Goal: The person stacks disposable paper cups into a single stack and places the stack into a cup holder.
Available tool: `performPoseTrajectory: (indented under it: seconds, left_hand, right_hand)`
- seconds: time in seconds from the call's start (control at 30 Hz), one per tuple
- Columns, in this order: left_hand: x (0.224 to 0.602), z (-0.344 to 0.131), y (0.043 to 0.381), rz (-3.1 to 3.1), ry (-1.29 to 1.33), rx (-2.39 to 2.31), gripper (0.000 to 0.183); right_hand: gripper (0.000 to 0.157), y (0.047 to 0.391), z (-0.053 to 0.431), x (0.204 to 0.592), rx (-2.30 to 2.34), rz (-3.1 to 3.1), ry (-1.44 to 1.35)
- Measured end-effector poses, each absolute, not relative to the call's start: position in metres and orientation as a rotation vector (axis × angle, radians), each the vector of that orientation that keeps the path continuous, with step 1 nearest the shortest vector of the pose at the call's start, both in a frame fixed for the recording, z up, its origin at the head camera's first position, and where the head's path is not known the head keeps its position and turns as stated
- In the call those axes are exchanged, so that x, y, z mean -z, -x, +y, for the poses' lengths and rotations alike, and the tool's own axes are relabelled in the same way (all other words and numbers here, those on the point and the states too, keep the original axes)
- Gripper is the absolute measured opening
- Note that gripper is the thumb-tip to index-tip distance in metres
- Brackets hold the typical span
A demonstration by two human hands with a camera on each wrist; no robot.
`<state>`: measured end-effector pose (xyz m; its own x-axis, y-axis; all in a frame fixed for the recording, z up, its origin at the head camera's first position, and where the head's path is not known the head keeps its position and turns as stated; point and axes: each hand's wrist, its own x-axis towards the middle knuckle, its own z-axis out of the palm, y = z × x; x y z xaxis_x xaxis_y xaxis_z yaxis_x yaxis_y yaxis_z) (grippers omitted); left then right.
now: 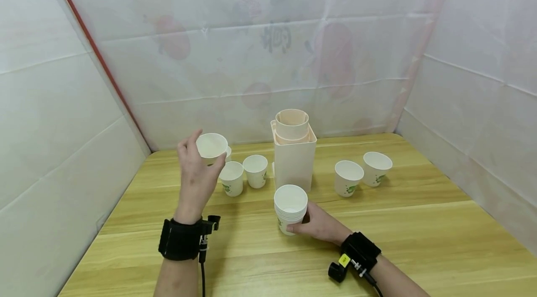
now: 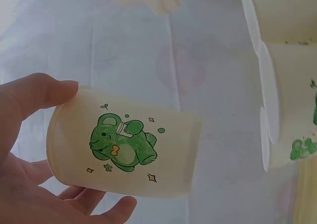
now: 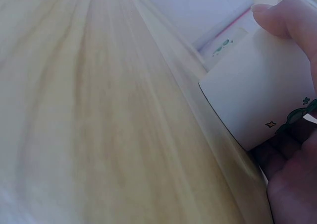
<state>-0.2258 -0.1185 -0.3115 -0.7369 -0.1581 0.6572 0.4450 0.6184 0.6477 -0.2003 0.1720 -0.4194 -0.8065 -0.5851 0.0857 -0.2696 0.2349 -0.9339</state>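
My left hand (image 1: 197,173) pinches a white paper cup (image 1: 211,146) by its rim, above the cups on the left. In the left wrist view that paper cup (image 2: 130,144) carries a green bear print. My right hand (image 1: 320,224) grips a nested stack of paper cups (image 1: 290,206) at the front centre. Seen from the right wrist, the stack's base (image 3: 247,95) is at or just above the tabletop, and fingers (image 3: 282,154) curl round its side; contact with the wood cannot be told. Right behind the stack stands a cream cup holder (image 1: 293,164) with a round tube on top.
Left of the holder stand single paper cups (image 1: 256,172), (image 1: 232,179), another partly hidden behind the raised one. To the right are two more paper cups (image 1: 348,179), (image 1: 377,169). The wooden table (image 1: 260,269) meets white sheet walls (image 1: 251,64) at its back and sides.
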Motion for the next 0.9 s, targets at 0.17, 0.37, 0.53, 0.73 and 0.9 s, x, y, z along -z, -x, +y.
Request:
performPoseTrajectory:
  seconds: [0.17,0.37,0.53,0.73,0.9]
  left_hand:
    - [0.306,-0.110,0.220,-2.161,0.278,1.149,0.073]
    - [0.301,-0.100,0.213,-2.192,0.353,1.207,0.073]
    - [0.300,-0.095,0.211,-2.170,0.468,1.292,0.073]
    - [0.289,-0.084,0.203,-2.141,0.588,1.603,0.071]
    - [0.275,-0.070,0.184,-2.165,0.651,1.793,0.068]
  right_hand:
    - [0.067,0.200,0.172,0.420,1.601,2.235,0.805]
    - [0.066,0.200,0.172,0.420,1.596,2.236,0.807]
    - [0.066,0.201,0.173,0.419,1.599,2.229,0.815]
    - [0.066,0.201,0.174,0.420,1.592,2.233,0.820]
    - [0.066,0.201,0.175,0.419,1.598,2.234,0.812]
